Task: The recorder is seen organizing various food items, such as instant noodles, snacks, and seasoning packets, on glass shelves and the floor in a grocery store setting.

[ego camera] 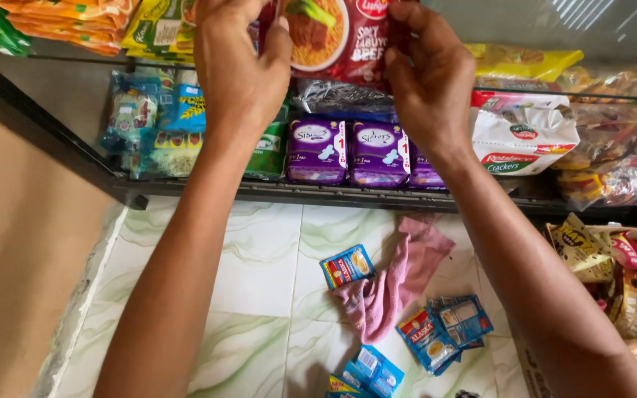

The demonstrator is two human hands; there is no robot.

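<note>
Both my hands hold a red noodle packet (340, 37) up at the top of the view, above a glass shelf. My left hand (239, 63) grips its left edge and my right hand (427, 77) grips its right edge. Under the packet lies a crumpled silver wrapper (337, 96). Below that, purple packs (348, 151) stand in a row on the lower shelf.
The dark-framed glass shelf rack (186, 190) holds blue-green sachets (152, 118), a white cracker bag (521, 140) and clear snack bags (617, 147). On the tiled floor lie a pink cloth (392, 284) and several small blue-red sachets (436, 332). A cardboard box of snacks (621, 280) stands at right.
</note>
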